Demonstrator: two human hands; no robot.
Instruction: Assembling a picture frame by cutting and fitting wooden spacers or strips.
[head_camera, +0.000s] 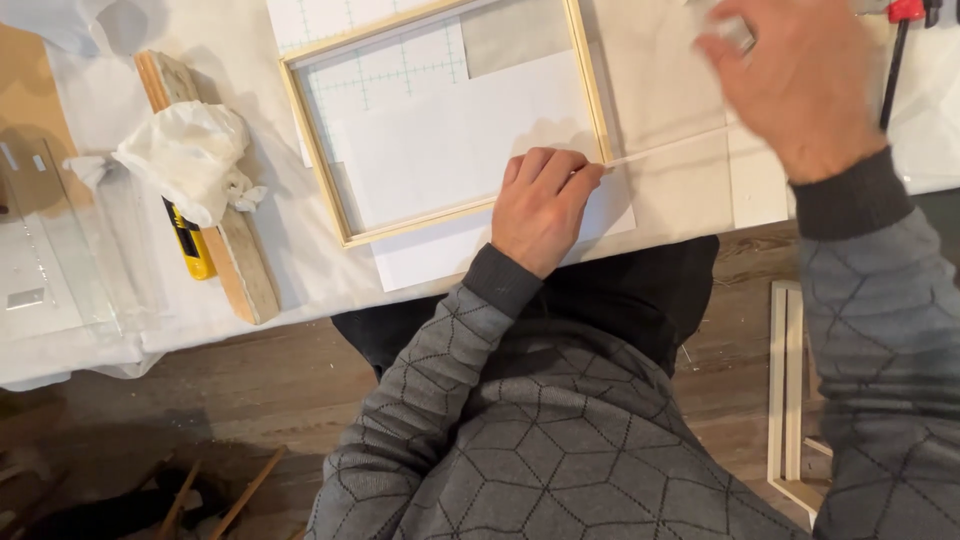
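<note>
Tape (668, 145), a thin clear strip, runs taut from the left hand (540, 208), whose pinched fingers press its end beside the frame (345, 205) corner, up to the blurred right hand (800, 80); I cannot tell that hand's grip. Pulled crooked, it might twist or stick askew. Left of the hands lie a rag (185, 160) and a yellow knife (188, 245).

We see a pale bare-wood frame (345, 160) with matt white paper (450, 150) inside, crumpled white cloth (185, 155) at nine o'clock, and a glossy yellow plastic cutter (190, 245).
</note>
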